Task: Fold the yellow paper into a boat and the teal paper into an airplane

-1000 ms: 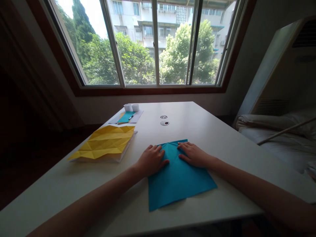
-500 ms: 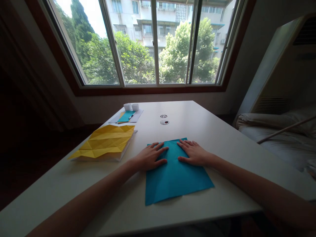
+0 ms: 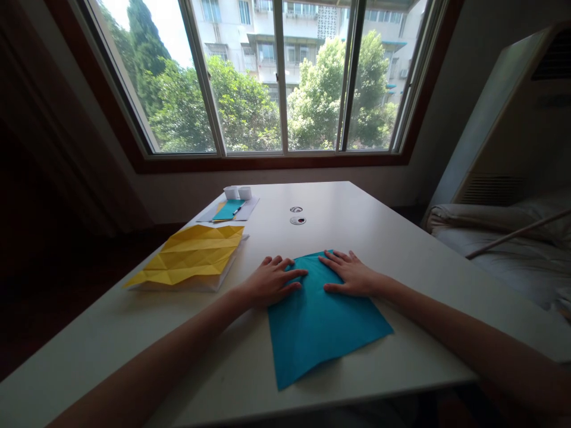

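A sheet of blue paper (image 3: 328,327) lies on the white table in front of me, turned a little askew, with its near left corner pointing toward me. My left hand (image 3: 274,282) rests on its upper left part, the index finger stretched out and the other fingers somewhat bent. On the upper right part lies my right hand (image 3: 350,273), flat with the fingers spread. Both palms face down, and a strip of blue paper shows between them. The paper's far edge is partly hidden under the hands.
Left of my hands, a creased yellow paper (image 3: 191,255) lies on white sheets. Farther back are smaller blue paper (image 3: 229,210), a pen (image 3: 238,208) and two white boxes (image 3: 238,192). Two round stickers (image 3: 298,220) mark the white table (image 3: 370,226). A padded seat (image 3: 491,238) stands at right.
The blue paper has turned slightly, its near edge swinging toward me and to the right. My left hand's fingers have bent a bit; my right hand has barely moved.
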Motion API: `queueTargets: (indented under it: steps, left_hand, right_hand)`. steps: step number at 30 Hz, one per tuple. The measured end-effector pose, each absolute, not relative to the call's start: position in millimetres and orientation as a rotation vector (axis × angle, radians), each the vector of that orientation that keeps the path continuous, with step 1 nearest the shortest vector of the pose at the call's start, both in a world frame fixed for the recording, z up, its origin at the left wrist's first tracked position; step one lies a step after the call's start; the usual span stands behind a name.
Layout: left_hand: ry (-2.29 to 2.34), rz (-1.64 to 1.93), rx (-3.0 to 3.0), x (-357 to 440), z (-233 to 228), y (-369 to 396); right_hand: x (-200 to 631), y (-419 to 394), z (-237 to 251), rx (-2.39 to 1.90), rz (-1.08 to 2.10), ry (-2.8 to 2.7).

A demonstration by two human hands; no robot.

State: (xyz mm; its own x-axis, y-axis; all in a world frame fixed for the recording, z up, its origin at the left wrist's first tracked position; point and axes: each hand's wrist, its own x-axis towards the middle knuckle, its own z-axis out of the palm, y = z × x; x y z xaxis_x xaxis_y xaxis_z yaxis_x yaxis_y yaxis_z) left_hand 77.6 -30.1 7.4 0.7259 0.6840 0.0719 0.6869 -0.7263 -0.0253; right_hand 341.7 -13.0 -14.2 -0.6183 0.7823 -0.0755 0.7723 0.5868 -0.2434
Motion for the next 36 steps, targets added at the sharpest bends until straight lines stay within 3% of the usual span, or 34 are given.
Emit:
queueTargets:
  steps: [8, 15, 21, 30, 36]
  left_hand:
    - [-1.032, -0.214, -2.792, 77, 0, -22]
    - [-0.796, -0.268, -3.057, 76, 7, -29]
    - [-1.081, -0.105, -3.059, 82, 0, -38]
    - [-1.660, 0.028, -2.786, 94, -15, -40]
    - [-1.734, 0.078, -2.758, 92, -17, -33]
  right_hand:
    - [345, -10, -12, -1.285, 0.345, -2.804]
    - [346, -7, -8, -1.219, 0.003, -2.760]
    - [336, -19, 2, -1.115, -0.174, -2.684]
    - [328, -34, -11, -1.179, 0.184, -2.762]
    - [336, -25, -15, -1.280, 0.364, -2.783]
